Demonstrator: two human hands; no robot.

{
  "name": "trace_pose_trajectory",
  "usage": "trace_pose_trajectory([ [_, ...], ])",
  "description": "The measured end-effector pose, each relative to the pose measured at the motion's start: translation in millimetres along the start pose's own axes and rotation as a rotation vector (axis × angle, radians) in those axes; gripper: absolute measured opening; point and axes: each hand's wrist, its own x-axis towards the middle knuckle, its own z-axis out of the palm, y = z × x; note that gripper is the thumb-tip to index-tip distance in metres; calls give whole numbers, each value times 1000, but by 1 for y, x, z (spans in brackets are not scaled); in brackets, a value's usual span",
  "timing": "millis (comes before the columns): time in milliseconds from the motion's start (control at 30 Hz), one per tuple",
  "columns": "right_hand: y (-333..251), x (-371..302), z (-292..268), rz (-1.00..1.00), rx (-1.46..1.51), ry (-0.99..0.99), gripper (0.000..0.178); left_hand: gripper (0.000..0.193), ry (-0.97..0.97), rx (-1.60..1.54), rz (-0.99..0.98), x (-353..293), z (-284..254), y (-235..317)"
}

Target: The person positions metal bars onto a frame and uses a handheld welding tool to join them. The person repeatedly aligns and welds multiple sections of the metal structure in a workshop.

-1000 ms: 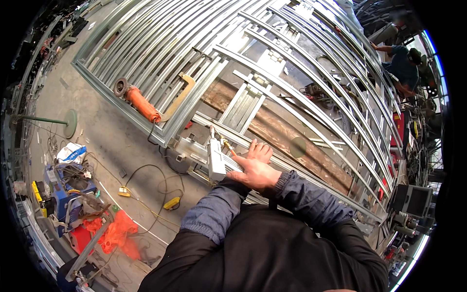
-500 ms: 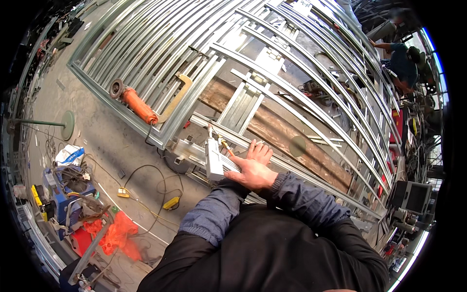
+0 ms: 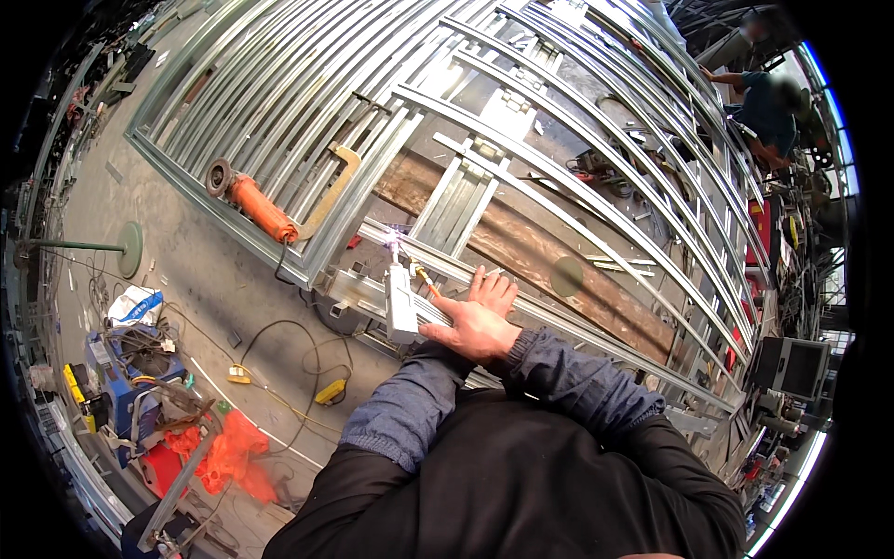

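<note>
A white, box-shaped torch (image 3: 400, 303) stands over a metal rail (image 3: 447, 264), with a bright violet-white glow (image 3: 393, 239) at its tip. Beside the torch a thin orange-and-brass tube (image 3: 426, 279) slants toward the rail. My right hand (image 3: 478, 323) lies palm down across the rails, fingers stretched forward and thumb pointing left toward the torch. My left forearm (image 3: 405, 405) reaches up to the rear end of the torch. The fingers of my left hand are hidden by the torch and my right hand, so their grip does not show.
An orange angle grinder (image 3: 263, 207) rests on the frame's corner near a tan C-shaped clamp (image 3: 333, 197). Curved bars (image 3: 596, 158) span the right. Cables (image 3: 298, 326), a blue machine (image 3: 121, 373) and orange plastic (image 3: 233, 447) lie at left. Another person (image 3: 768, 112) works far right.
A bright glow has appeared at the torch tip where there was none before. My hands keep nearly the same place; the whole view has shifted slightly.
</note>
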Motion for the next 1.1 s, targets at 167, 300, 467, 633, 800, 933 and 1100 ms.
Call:
trace_pose_trajectory([
  [167,6,3,6,-16,28,0,70,62,22,14,-2,0,2,1],
  [300,10,4,10,-7,35,3,70,61,23,-3,6,-1,0,0],
  [467,5,1,6,17,-18,4,71,62,-30,14,-7,1,0,0],
  [633,3,-4,4,40,-41,33,69,64,-14,61,6,0,5,0],
  [800,5,-5,9,40,-120,96,66,65,23,108,20,-2,13,-2],
  [933,4,-7,10,75,-236,151,66,66,8,121,31,-4,17,-2],
  [1100,15,-3,16,38,-35,91,67,66,-3,163,14,-6,23,-4],
])
